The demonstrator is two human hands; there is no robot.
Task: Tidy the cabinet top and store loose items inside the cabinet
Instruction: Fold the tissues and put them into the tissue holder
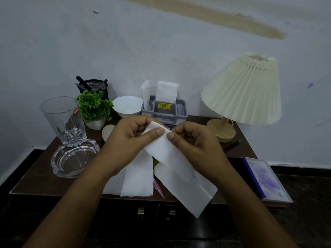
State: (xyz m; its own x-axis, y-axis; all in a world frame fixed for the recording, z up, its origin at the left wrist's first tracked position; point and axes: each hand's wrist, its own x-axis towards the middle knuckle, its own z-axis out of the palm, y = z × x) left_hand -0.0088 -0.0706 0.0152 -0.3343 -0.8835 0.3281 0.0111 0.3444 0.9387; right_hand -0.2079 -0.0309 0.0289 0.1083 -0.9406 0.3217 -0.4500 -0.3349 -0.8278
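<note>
Over the middle of the dark wooden cabinet top (pixel 39 178), my left hand (pixel 129 140) and my right hand (pixel 193 142) pinch the top edge of a white tissue (pixel 177 169) between thumbs and fingers. The tissue hangs down towards the front edge, partly folded. A second white tissue (pixel 138 178) lies flat on the cabinet top under my left wrist. A pink pen (pixel 158 188) pokes out between the two tissues. The cabinet doors with two metal handles (pixel 155 212) are shut below.
At the back stand a mesh pen holder (pixel 97 85), small green plant (pixel 95 106), white bowl (pixel 128 106) and grey tissue holder (pixel 163 110). A tall glass (pixel 62 119) and glass ashtray (pixel 75 156) sit left. A lamp (pixel 245 92), dark pen (pixel 232 145) and purple-and-white frame (pixel 265 179) sit right.
</note>
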